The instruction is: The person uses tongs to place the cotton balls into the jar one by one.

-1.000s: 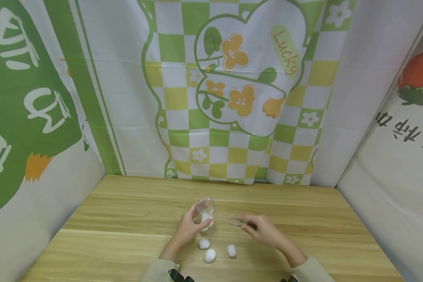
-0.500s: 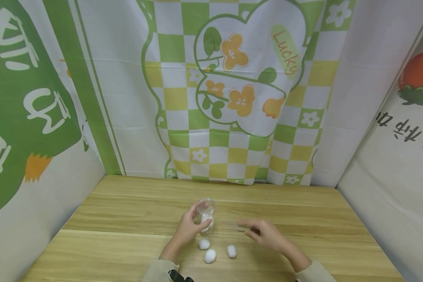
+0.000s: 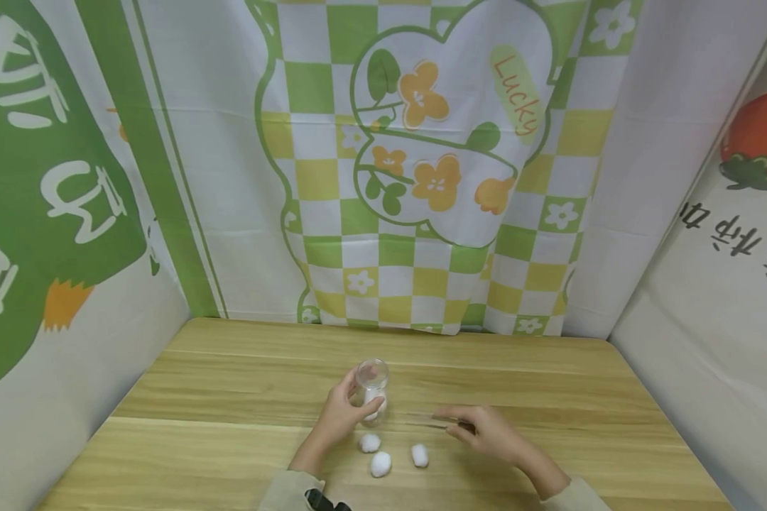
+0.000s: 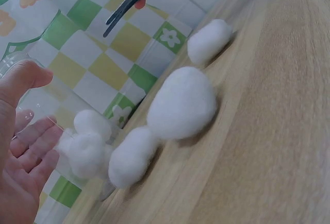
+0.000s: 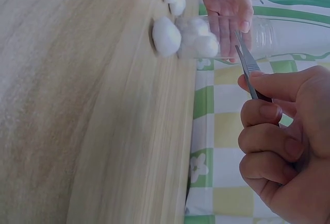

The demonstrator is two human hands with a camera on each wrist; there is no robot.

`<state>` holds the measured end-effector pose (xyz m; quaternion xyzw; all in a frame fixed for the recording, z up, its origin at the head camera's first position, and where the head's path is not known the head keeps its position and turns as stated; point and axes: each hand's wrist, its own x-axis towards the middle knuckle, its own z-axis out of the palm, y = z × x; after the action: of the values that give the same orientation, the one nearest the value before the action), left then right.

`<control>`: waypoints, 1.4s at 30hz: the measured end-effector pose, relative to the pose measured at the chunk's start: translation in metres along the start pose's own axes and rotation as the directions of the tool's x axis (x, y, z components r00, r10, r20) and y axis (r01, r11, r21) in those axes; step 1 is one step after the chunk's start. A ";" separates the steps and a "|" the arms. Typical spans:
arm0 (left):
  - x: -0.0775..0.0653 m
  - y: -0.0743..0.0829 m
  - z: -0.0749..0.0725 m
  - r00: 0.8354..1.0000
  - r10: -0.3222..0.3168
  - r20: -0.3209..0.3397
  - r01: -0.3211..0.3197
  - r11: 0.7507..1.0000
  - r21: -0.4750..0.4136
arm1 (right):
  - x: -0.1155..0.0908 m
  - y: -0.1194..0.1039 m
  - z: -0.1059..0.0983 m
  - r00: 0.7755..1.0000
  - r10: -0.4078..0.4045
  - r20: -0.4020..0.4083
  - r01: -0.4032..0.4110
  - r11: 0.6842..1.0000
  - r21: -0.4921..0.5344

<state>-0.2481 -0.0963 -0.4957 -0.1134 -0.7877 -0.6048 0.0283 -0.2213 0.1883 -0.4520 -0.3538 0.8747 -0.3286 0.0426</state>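
My left hand [image 3: 340, 413] holds an upright clear jar [image 3: 373, 375], thumb on one side and fingers on the other. Several cotton balls [image 4: 86, 154] lie at the bottom of the jar. To the right of it, my right hand [image 3: 491, 434] pinches metal tweezers [image 3: 436, 425] between thumb and fingers. The tweezer tips point toward the jar, slightly apart, with nothing between them. Three loose cotton balls lie on the table in front of the jar: one close to it [image 3: 370, 443], a rounder one [image 3: 381, 464] nearer me, and an oblong one [image 3: 420, 455] to the right.
The wooden table [image 3: 243, 383] extends around both hands. A patterned curtain [image 3: 409, 284] hangs behind its far edge, with printed cloth on the left [image 3: 185, 177] and right [image 3: 709, 284] sides.
My right hand and the tweezers have shifted a little toward me and to the right, away from the jar. My left hand, the jar and the loose cotton balls have stayed put.
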 end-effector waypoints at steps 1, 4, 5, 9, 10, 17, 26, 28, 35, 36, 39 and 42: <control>0.000 0.000 0.000 1.000 -0.001 0.000 0.001 1.000 0.000 | 0.000 0.000 0.000 1.000 0.000 0.000 0.000 1.000 -0.003; 0.000 0.000 0.000 1.000 -0.001 -0.002 0.001 1.000 -0.001 | -0.002 0.001 0.000 1.000 -0.006 0.001 0.006 1.000 -0.012; 0.000 0.000 0.000 1.000 -0.002 -0.003 0.002 1.000 -0.002 | -0.002 0.001 0.000 1.000 -0.007 0.001 0.007 1.000 -0.017; 0.000 0.000 0.000 1.000 0.002 -0.002 -0.002 1.000 0.002 | -0.004 0.003 0.000 1.000 0.001 0.010 -0.001 1.000 -0.028; 0.000 0.000 0.000 1.000 0.003 -0.002 -0.003 1.000 0.003 | -0.005 0.003 0.000 1.000 0.009 0.014 -0.009 1.000 -0.026; -0.001 0.001 0.000 1.000 0.003 0.000 -0.003 1.000 0.005 | -0.010 0.006 0.003 0.995 0.074 0.060 -0.075 0.997 0.017; -0.001 0.002 0.000 1.000 -0.009 0.002 0.009 1.000 -0.002 | -0.016 0.008 0.007 0.994 0.082 0.066 -0.083 0.996 0.021; -0.001 0.002 0.000 1.000 -0.011 0.002 0.011 1.000 -0.001 | -0.017 0.009 0.008 0.994 0.076 0.072 -0.079 0.996 0.031; -0.001 0.001 0.000 1.000 -0.009 0.005 0.009 1.000 -0.001 | -0.021 0.011 0.010 0.988 0.118 0.105 -0.125 0.990 0.062; -0.001 0.001 0.000 1.000 -0.008 0.005 0.008 1.000 -0.001 | -0.021 0.011 0.010 0.986 0.125 0.106 -0.132 0.990 0.059; -0.001 0.000 0.000 1.000 -0.013 0.006 0.013 1.000 0.000 | -0.023 0.011 0.011 0.984 0.140 0.115 -0.147 0.988 0.056; -0.001 0.000 0.000 1.000 -0.015 0.010 0.015 1.000 0.000 | -0.024 0.011 0.013 0.983 0.137 0.119 -0.145 0.988 0.058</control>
<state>-0.2473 -0.0964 -0.4961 -0.1105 -0.7886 -0.6045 0.0198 -0.2060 0.2026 -0.4726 -0.3074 0.8823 -0.3330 0.1275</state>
